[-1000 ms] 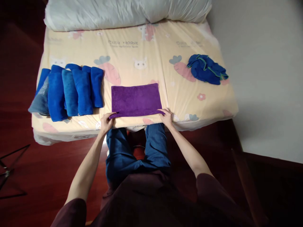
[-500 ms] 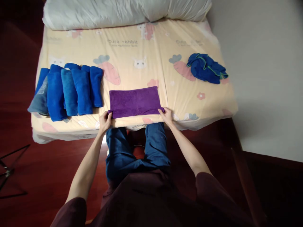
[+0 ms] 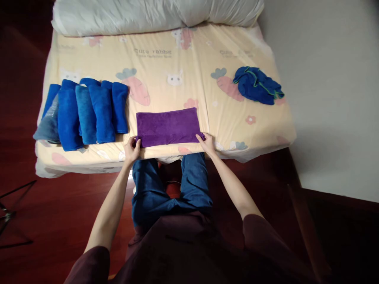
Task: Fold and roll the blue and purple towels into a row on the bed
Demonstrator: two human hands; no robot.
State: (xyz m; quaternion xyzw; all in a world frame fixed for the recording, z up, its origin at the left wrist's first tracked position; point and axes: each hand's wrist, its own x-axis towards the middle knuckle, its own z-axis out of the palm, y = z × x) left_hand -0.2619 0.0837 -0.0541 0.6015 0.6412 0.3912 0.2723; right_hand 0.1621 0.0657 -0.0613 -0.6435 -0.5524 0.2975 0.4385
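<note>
A purple towel (image 3: 168, 125) lies flat as a wide rectangle close to the front edge of the bed. Its near edge looks slightly rolled or bunched at both ends. My left hand (image 3: 132, 149) pinches the near left corner between thumb and fingers. At the opposite end, my right hand (image 3: 206, 142) pinches the near right corner the same way. Left of my left hand, several rolled blue towels (image 3: 102, 112) lie side by side in a row, with a grey-blue one (image 3: 49, 124) at the far left.
A crumpled dark blue cloth with green edging (image 3: 257, 85) lies on the right side of the bed (image 3: 177, 94). Across the back runs a thick pale quilt (image 3: 154, 15). A grey wall (image 3: 328, 98) borders the right, and a tripod leg (image 3: 17, 189) stands on the floor at left.
Both hands keep their hold on the towel's near corners, and its near edge has been turned up very slightly. Everything else stays in place apart from a small camera shift.
</note>
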